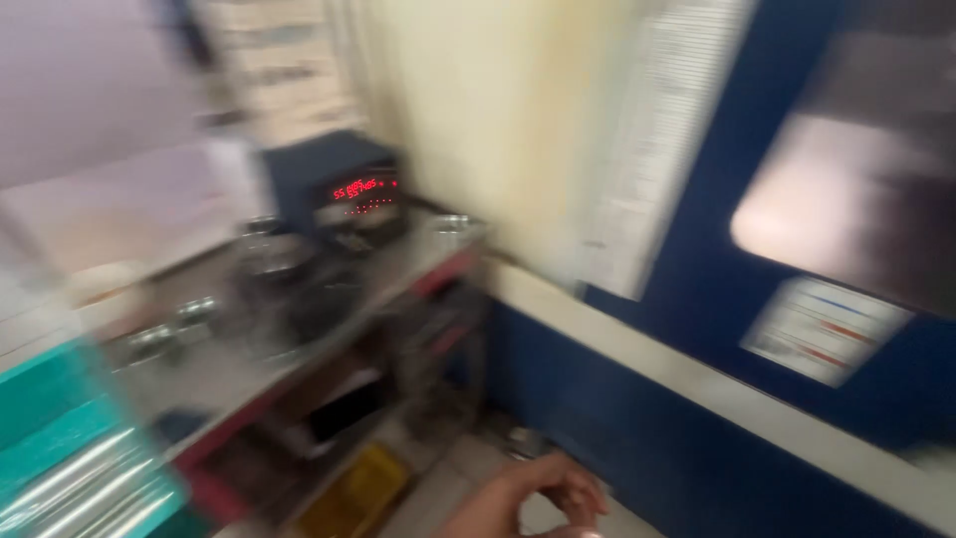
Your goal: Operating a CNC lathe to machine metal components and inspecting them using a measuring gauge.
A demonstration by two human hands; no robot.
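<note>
1. The whole view is smeared by motion, so you get only coarse shapes.
2. One of your hands (538, 498) shows at the bottom edge, right of centre, with the forearm running off the lower edge. Which hand it is cannot be told from this view.
3. Its fingers (583, 493) are curled inward, loosely bent toward the palm. You hold nothing that can be made out, and whether the fingertips pinch something small is too blurred to say.
4. Your other hand is out of sight.
5. The hand hangs over pale floor (468, 468), near the foot of a dark blue wall panel (637, 428) and well apart from everything on the bench.
6. The metal bench (329, 329) stands to your left, running back to the cream wall (478, 110).
7. On it sits a dark box with a red lit display (344, 189); round metal vessels (269, 254) stand just in front of it.
8. Below the benchtop a yellow object (354, 488) lies low down on a shelf.
9. A teal shape with shiny bars (60, 448) fills the lower left corner.
10. White printed sheets (822, 329) hang on the blue panel to your right.
</note>
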